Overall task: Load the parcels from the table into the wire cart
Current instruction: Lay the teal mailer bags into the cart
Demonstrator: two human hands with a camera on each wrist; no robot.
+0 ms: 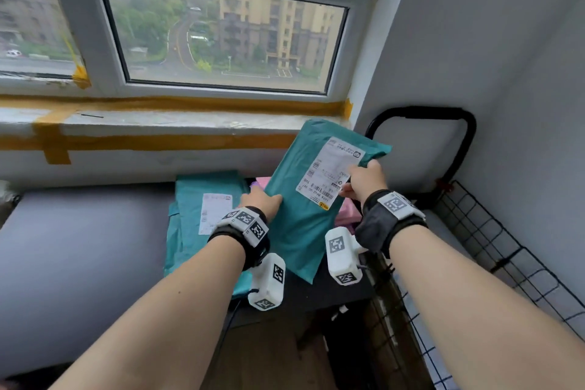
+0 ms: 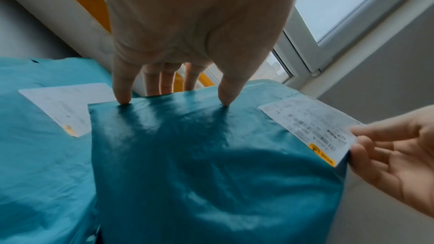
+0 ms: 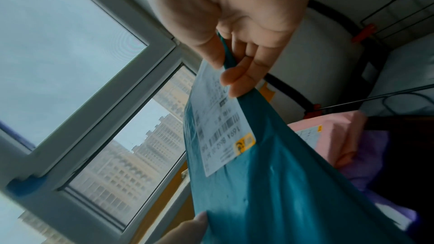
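Over on the left of the worktop (image 1: 79, 247) there's a teal parcel (image 1: 205, 199) lying flat with its white label up, not picked yet. Next to it the person's left hand (image 1: 259, 201) pinches the left edge of a second teal mailer (image 1: 304, 199), thumb on top and fingers tucked behind it. That mailer is lifted and tilted up off the pile, and a pink parcel (image 1: 343, 215) peeks out underneath. The right hand (image 1: 364, 180) grips the opposite edge, right by the shipping label (image 1: 332, 172). The film looks glossy and creases under the fingertips, so probably soft, light and a bit slippery; holding both edges seems smart since it'd likely sag from one corner. Far right sits the wire cart (image 1: 493, 241), close beside the worktop.
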